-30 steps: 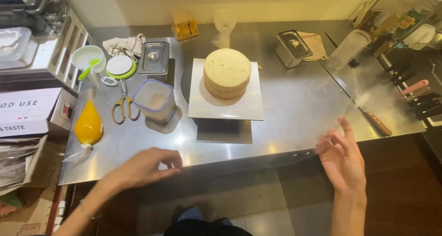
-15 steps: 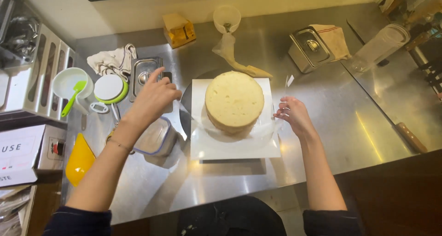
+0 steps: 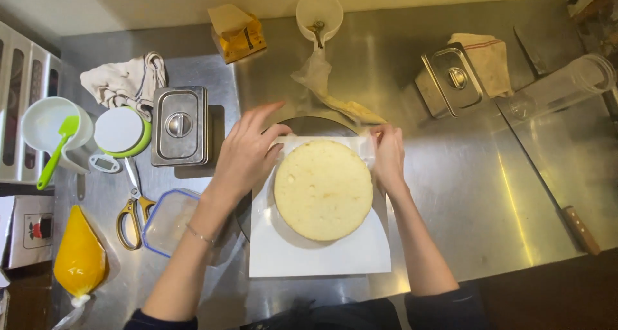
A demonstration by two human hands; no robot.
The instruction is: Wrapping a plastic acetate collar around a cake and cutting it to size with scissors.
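1. The steel desk (image 3: 450, 195) carries a dark turntable (image 3: 315, 125), and on it a white square board (image 3: 318, 256).
2. The pale round sponge cake (image 3: 323, 188) sits on the board's far half.
3. Left hand (image 3: 248, 153) lies flat, grip apart; right hand (image 3: 387, 155) pinches the far corner. Best to press evenly and spare the cake.
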